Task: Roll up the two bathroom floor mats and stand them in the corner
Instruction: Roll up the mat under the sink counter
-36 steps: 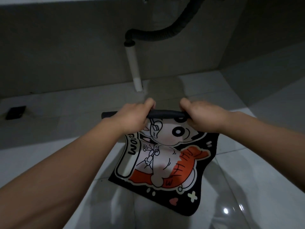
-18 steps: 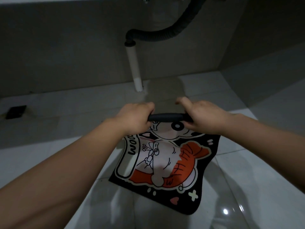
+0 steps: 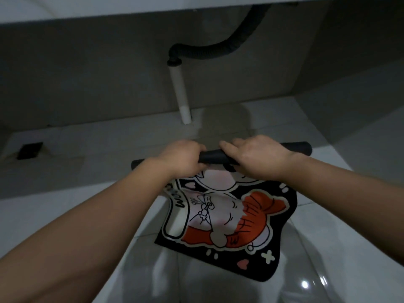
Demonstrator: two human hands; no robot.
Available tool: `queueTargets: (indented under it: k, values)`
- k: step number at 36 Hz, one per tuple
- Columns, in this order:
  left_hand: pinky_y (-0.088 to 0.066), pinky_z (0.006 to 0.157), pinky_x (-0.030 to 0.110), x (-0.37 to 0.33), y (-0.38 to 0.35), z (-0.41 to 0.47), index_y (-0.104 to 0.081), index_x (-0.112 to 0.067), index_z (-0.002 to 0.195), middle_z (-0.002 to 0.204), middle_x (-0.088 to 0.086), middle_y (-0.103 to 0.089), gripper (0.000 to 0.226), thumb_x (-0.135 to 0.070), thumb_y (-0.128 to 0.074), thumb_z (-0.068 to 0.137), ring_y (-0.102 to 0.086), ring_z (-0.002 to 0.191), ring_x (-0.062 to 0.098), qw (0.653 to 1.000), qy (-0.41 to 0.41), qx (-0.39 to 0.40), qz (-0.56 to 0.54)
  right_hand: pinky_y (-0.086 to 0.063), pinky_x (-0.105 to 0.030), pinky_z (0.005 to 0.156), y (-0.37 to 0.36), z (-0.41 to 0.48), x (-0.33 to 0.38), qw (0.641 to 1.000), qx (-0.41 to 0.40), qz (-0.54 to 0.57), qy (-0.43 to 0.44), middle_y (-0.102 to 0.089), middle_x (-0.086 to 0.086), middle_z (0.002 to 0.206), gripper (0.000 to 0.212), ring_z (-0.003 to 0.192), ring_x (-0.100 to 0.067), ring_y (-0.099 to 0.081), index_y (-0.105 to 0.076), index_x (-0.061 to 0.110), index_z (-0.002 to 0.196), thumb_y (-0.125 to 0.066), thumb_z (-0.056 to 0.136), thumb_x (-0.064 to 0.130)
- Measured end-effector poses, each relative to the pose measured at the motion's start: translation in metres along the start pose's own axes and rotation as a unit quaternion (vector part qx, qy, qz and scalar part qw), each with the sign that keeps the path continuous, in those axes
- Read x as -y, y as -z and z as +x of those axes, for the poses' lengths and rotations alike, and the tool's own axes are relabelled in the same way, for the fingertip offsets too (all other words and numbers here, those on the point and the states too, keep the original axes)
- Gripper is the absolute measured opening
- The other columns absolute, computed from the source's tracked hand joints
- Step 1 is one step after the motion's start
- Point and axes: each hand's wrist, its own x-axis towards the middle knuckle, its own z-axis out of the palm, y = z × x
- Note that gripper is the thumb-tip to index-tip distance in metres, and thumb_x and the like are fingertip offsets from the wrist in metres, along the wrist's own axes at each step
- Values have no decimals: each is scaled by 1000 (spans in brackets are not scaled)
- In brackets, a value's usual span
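The floor mat [image 3: 229, 217] lies on the pale tiled floor [image 3: 349, 248], in its middle part, and its far end is already turned into a thin black roll [image 3: 213, 157]. The roll runs from left to right, with its right end a little farther away and its ends showing beyond both hands. The flat part shows a cartoon figure in white and orange on black, and it reaches toward the near edge of the floor.

The left hand [image 3: 181, 159] is curled over the roll, fingers wrapped around its far side and closed on it. The right hand [image 3: 260, 156] lies on top of the roll just beside the left one — its fingers [image 3: 229, 145] are stretched flat and pressed together over the black surface, not gripping around it. The two hands are almost touching.

At the far edge of the floor a white pipe [image 3: 181, 95] stands against the wall [image 3: 87, 73], joined at its top to a black ribbed hose [image 3: 218, 53]. In the far left corner of the floor there is a dark square drain [image 3: 29, 150], well apart from the mat.
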Motion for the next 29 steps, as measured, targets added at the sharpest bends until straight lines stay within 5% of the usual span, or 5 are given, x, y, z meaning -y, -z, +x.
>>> queueTargets:
  k: [4, 9, 21, 25, 29]
  values:
    - [-37, 63, 32, -6, -17, -7, -54, -20, 104, 97, 5, -65, 19, -28, -56, 87, -62, 89, 27, 987, -47, -96, 121, -37, -30, 59, 15, 4, -4, 972, 128, 172, -94, -63, -2, 88, 45, 78, -24, -59, -55, 23, 100, -54, 80, 64]
    - [-32, 63, 32, -19, -19, -6, -50, -15, 107, 105, 5, -62, 22, -20, -54, 86, -59, 95, 26, 977, -48, -158, 134, -49, -33, 65, 19, 8, -11, 867, 243, 394, -187, -63, -3, 83, 27, 76, -20, -62, -57, 21, 94, -71, 73, 31]
    - [-39, 58, 25, -2, -9, -3, -46, -31, 91, 82, -7, -56, 37, -32, -78, 71, -56, 77, 15, 990, -16, 68, -122, -28, -32, 49, 1, 2, 6, 999, -27, 23, 6, -62, -9, 81, 19, 65, -31, -61, -53, 10, 99, -57, 81, 13]
    - [-42, 59, 25, 5, -15, -3, -56, -21, 97, 82, -1, -61, 22, -22, -69, 79, -60, 78, 20, 989, -20, 47, -139, -22, -28, 39, -8, 5, 11, 997, -73, -30, 18, -58, -8, 61, 21, 42, -27, -53, -57, 9, 81, -71, 65, 9]
    - [-44, 64, 33, 6, -25, -6, -55, -20, 107, 95, 5, -66, 24, -21, -57, 83, -62, 86, 28, 994, -38, -80, 60, -31, -30, 51, -4, 8, 13, 999, -25, 21, -27, -62, -6, 83, 28, 67, -28, -62, -53, 13, 101, -63, 82, 32]
